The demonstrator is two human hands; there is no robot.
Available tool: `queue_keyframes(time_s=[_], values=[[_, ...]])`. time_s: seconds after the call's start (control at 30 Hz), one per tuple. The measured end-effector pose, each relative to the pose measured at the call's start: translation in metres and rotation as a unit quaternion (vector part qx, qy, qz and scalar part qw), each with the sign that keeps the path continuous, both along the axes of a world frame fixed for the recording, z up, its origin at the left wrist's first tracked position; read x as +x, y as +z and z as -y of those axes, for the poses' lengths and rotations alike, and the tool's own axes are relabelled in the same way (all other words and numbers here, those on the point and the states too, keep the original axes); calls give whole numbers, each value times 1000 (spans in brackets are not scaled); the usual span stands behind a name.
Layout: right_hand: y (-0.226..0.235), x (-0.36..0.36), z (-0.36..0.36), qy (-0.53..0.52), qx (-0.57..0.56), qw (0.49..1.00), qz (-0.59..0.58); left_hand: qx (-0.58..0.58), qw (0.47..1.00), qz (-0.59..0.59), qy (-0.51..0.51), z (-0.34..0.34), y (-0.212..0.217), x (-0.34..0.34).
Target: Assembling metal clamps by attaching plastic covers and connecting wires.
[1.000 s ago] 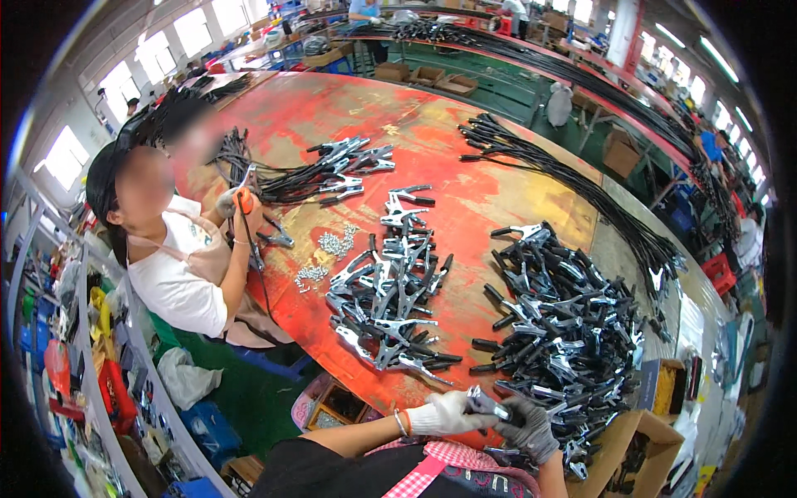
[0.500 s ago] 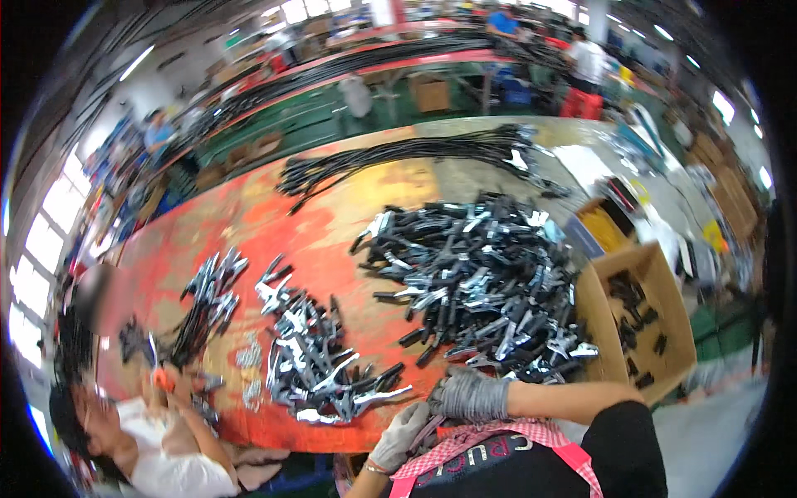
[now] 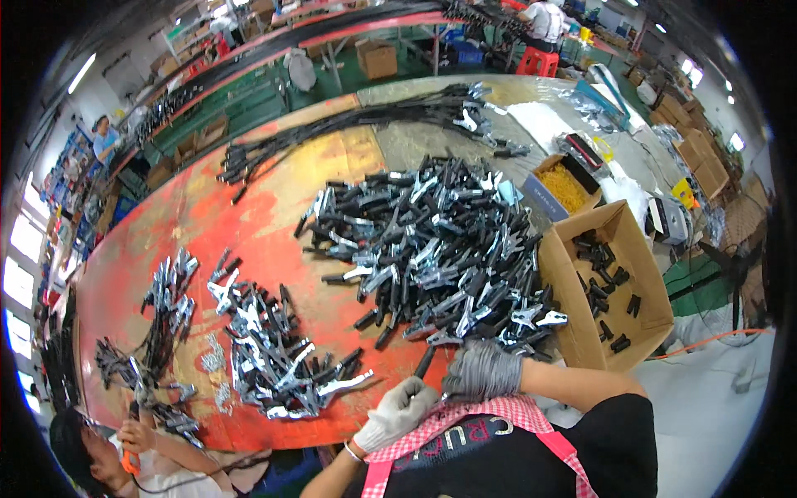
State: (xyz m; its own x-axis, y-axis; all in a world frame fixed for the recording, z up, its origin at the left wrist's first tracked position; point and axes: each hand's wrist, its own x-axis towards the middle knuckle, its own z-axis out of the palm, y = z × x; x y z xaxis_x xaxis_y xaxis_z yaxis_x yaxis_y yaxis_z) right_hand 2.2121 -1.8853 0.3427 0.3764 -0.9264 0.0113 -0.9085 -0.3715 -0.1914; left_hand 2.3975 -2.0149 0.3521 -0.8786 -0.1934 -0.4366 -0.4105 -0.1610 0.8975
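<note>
Near the front edge of the table, my left hand (image 3: 403, 410), in a white glove, is closed around a piece whose short black grip (image 3: 424, 363) sticks up from the fingers; the rest is hidden in the glove. Close beside it on the right, my right hand (image 3: 480, 375), in a grey glove, is curled with fingers pressed together; what it holds, if anything, cannot be seen. Just beyond my right hand spreads a large pile of metal clamps with black grips (image 3: 432, 249). A smaller heap of similar clamps (image 3: 278, 357) lies to the left.
An open cardboard box (image 3: 647, 324) with several black sleeves inside stands at right, a smaller box of yellow bits (image 3: 561, 189) behind it. Black cables (image 3: 332, 124) lie along the far side. At left, a co-worker (image 3: 100, 452) holds an orange-handled tool (image 3: 130, 461) beside bundled clamps.
My view has shifted, so the table sits further left and higher. The black grip now stands up from my left hand. The co-worker's orange-handled tool has moved lower, toward the near edge.
</note>
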Motion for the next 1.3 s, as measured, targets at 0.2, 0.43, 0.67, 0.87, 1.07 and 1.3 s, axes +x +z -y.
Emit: queue_keyframes(time_s=[0.2, 0.43, 0.67, 0.87, 1.07, 1.3], values=[[-25, -155, -111, -538, 112, 833, -62, -469, 865, -137, 114, 55, 47, 36], [-51, -239, -232, -742, -67, 617, -256, -642, 727, 177, 169, 173, -22, 77], [-32, -119, 13, -487, -253, 805, 224, -641, 737, 140, 162, 163, -24, 70], [-45, -24, 211, -205, -4, 979, -21, -634, 723, 19, 272, 127, -37, 67], [-136, -16, 305, -258, 127, 954, -84, -447, 830, 50, 331, 45, -37, 54], [-83, 11, 248, -286, 5, 814, 506, -116, 896, 79, 421, 22, -46, 59]])
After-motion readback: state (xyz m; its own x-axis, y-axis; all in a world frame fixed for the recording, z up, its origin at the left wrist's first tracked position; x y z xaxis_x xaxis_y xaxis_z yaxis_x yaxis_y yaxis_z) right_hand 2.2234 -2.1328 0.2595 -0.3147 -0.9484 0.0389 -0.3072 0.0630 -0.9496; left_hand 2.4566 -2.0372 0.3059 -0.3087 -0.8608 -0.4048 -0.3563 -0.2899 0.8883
